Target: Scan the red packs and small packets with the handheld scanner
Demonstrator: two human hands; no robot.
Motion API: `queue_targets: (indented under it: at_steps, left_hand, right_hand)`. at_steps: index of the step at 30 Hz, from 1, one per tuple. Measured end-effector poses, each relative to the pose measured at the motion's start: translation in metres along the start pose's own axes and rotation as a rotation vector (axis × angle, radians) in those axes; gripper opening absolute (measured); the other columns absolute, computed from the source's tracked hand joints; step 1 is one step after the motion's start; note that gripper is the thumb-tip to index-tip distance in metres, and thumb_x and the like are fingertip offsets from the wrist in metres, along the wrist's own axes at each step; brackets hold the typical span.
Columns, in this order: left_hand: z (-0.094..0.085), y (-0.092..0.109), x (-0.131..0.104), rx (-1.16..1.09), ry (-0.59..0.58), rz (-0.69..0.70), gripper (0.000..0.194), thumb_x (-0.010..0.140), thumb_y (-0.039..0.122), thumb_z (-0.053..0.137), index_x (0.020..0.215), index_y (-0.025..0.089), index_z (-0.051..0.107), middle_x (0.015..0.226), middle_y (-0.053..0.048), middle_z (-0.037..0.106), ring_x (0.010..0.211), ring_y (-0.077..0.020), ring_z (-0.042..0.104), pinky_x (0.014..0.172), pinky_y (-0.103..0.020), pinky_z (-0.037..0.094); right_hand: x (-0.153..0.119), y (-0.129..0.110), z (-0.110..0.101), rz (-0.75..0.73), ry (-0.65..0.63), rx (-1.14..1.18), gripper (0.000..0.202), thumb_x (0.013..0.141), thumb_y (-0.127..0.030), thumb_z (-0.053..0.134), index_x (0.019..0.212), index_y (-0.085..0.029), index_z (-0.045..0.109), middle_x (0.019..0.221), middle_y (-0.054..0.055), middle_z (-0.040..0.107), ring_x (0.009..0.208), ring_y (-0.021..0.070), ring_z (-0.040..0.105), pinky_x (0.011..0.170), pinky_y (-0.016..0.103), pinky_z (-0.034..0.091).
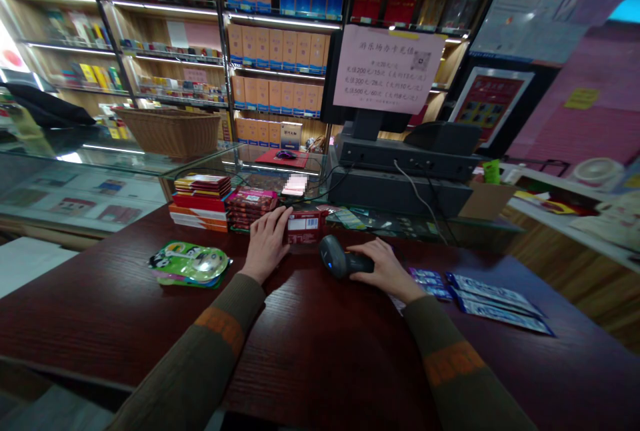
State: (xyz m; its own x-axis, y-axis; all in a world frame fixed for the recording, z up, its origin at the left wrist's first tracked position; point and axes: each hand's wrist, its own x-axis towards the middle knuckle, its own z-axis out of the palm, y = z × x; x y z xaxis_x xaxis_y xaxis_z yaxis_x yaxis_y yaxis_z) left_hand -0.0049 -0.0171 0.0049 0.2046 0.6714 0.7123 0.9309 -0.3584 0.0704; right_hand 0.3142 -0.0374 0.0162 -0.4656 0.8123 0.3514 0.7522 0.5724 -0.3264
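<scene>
Dark-grey scanner (334,258) is in R hand (379,266), fingers curled round handle. L hand (266,244) has fingers bent, close together, tips at red box (305,226) nr counter (300,338) far edge; can't tell if pinching.

Wooden shelves (320,131) with dark uprights span the wall from the upper left to the upper center of the frame, lit by thin white light strips (285,20). At middle left, a glass display case (65,156) runs before them. A dark reddish-brown table (300,351) with visible grain fills much of the lower frame. At the right edge stands a side counter (575,264) with a pale top and wood-grain front. Pink paper (605,91) covers the upper-right wall, beside a framed notice (487,106). Brightness shows at the far left edge.
</scene>
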Motion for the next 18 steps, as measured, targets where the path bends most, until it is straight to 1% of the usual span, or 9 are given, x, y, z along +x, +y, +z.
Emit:
queue_targets:
  at_steps: [7, 12, 15, 18]
  left_hand:
    - [-0.001, 0.000, 0.000, 0.003, 0.011, -0.015, 0.083, 0.076, 0.019, 0.066, 0.153, 0.022, 0.036, 0.152, -0.012, 0.047, 0.132, -0.0315, 0.045, 0.107, -0.044, 0.036]
    - [-0.001, 0.000, -0.001, 0.000, 0.035, -0.013, 0.083, 0.075, 0.019, 0.067, 0.153, 0.020, 0.037, 0.151, -0.013, 0.047, 0.131, -0.0319, 0.045, 0.107, -0.044, 0.035]
    - [0.000, 0.001, -0.001, -0.005, 0.046, -0.013, 0.083, 0.076, 0.020, 0.067, 0.153, 0.021, 0.036, 0.152, -0.013, 0.047, 0.131, -0.0320, 0.045, 0.107, -0.044, 0.035]
    - [0.000, 0.001, 0.000, -0.004, 0.052, -0.010, 0.083, 0.076, 0.021, 0.067, 0.153, 0.021, 0.036, 0.151, -0.014, 0.047, 0.132, -0.0325, 0.045, 0.107, -0.044, 0.035]
  right_hand:
    - [0.000, 0.005, 0.013, 0.031, -0.031, 0.004, 0.044, 0.076, -0.039, 0.080, 0.117, -0.029, 0.066, 0.117, 0.004, 0.071, 0.117, 0.0282, 0.060, 0.117, 0.061, 0.021]
    - [0.001, 0.008, 0.017, 0.039, -0.022, 0.007, 0.046, 0.075, -0.039, 0.080, 0.118, -0.028, 0.066, 0.119, 0.005, 0.071, 0.117, 0.0281, 0.060, 0.116, 0.061, 0.023]
    - [0.001, 0.008, 0.017, 0.041, -0.029, 0.009, 0.046, 0.076, -0.041, 0.080, 0.118, -0.028, 0.067, 0.119, 0.005, 0.071, 0.116, 0.0280, 0.061, 0.116, 0.060, 0.025]
    - [0.000, 0.006, 0.015, 0.057, -0.026, 0.015, 0.051, 0.075, -0.048, 0.080, 0.120, -0.028, 0.066, 0.120, 0.006, 0.070, 0.117, 0.0287, 0.060, 0.117, 0.061, 0.022]
